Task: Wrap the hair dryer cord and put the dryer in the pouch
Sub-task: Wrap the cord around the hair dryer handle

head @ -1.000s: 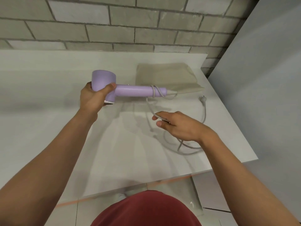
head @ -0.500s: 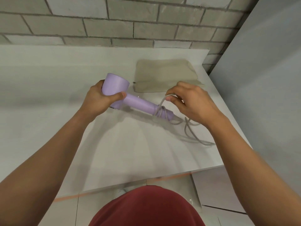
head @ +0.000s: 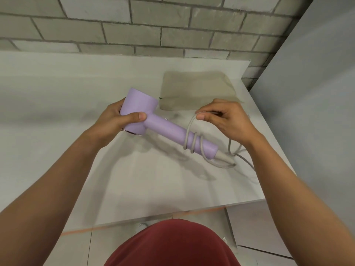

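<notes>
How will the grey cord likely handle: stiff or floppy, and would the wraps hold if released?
Probably floppy yet slightly springy: the cord arcs up to the right hand instead of drooping. The wraps on the hair dryer handle sit loose and uneven, so they would likely slacken if released.

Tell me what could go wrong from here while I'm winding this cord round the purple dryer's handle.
The few turns of cord sit loose near the free end of the hair dryer handle, so they might slide off. The slack past the right hand trails by the table edge and could drop over or snag. With the left hand gripping the dryer's head, the flat pouch has no hand free to open it.
</notes>
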The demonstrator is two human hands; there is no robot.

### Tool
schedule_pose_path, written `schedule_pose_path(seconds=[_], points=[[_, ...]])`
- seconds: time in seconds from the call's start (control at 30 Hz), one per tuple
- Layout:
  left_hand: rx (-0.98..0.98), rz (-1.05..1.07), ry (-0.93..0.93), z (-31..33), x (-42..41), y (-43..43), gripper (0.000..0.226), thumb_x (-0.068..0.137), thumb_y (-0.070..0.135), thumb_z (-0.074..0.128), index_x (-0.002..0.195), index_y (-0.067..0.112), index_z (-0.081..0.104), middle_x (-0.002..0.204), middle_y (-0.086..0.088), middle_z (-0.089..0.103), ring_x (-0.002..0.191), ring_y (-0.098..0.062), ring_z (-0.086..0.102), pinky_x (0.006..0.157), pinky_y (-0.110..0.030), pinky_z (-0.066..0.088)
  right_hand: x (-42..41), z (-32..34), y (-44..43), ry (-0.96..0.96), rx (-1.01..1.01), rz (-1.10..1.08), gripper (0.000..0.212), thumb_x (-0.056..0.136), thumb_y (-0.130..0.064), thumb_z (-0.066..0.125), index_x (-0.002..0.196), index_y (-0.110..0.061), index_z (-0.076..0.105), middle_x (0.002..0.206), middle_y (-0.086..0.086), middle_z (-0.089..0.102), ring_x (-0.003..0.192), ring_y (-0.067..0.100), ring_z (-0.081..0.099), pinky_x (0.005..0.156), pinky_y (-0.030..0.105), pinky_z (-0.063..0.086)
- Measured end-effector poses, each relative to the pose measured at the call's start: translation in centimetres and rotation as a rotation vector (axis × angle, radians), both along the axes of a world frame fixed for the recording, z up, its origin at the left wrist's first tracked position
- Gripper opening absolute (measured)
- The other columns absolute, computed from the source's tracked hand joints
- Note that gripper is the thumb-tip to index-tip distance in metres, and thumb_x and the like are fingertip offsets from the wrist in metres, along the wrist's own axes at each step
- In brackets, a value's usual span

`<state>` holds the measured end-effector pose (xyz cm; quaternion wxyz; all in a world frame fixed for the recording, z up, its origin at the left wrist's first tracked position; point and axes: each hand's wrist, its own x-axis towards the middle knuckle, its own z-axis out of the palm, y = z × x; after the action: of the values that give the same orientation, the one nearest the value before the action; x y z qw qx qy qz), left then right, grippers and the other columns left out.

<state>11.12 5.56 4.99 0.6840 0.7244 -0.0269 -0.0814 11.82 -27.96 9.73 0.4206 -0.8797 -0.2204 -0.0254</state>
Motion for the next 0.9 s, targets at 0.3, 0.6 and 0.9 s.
schedule_pose_path(seconds=[0.3, 0.6, 0.9], points=[[-0.084, 0.169, 0.012, 0.0, -0.5, -0.7, 0.058, 0.065, 0.047, 0.084, 0.113, 0.017, 0.071, 0.104, -0.004, 0.077, 0.09, -0.027, 0.073, 0.078, -0.045, 0.056, -1.1, -3.5, 1.5, 0.214, -0.014, -0.049, 0.039, 0.106, -0.011, 0.053, 0.111, -0.045, 0.07, 0.098, -0.009, 0.063, 0.09, -0.009, 0.065, 0.086, 0.019, 0.046], [-0.139, 0.414, 0.123, -0.4, -0.5, -0.3, 0.062, 0.068, 0.045, 0.086, 0.12, 0.014, 0.071, 0.11, -0.007, 0.078, 0.091, -0.021, 0.075, 0.086, -0.046, 0.063, -4.2, -4.9, 5.0, 0.368, -0.425, 0.164, 0.048, 0.111, -0.053, 0.029, 0.158, -0.052, 0.025, 0.154, 0.001, 0.055, 0.139, 0.028, 0.051, 0.114, 0.041, 0.042], [0.055, 0.604, 0.045, -0.4, 0.2, -0.3, 0.055, 0.068, 0.048, 0.09, 0.112, 0.023, 0.069, 0.103, 0.005, 0.076, 0.093, -0.019, 0.074, 0.079, -0.041, 0.063, -6.4, -0.7, 4.3, 0.435, -0.476, 0.284, 0.038, 0.112, -0.038, 0.042, 0.15, -0.037, 0.047, 0.124, -0.035, 0.054, 0.115, -0.007, 0.06, 0.092, 0.009, 0.04]])
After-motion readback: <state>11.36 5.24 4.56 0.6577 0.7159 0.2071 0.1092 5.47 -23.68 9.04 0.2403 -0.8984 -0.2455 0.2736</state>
